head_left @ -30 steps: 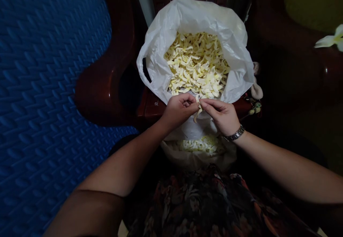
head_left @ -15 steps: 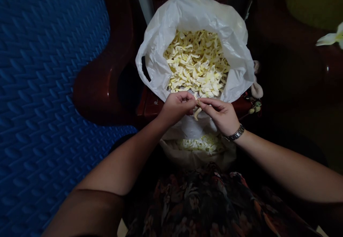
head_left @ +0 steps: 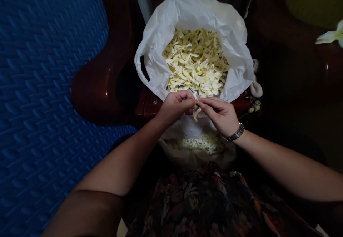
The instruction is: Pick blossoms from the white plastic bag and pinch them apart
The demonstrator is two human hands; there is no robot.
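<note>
Petal (head_left: 197,112), pale yellow and curled, hangs at the centre of the frame, pinched at its top between my left hand (head_left: 175,106) and my right hand (head_left: 219,114). Just above them gapes a white plastic bag (head_left: 160,51) heaped with petals (head_left: 195,63); below, a smaller bag (head_left: 198,154) holds more.

A home sitting room: dark carved wooden chair (head_left: 102,87), blue foam floor mat (head_left: 40,87).
</note>
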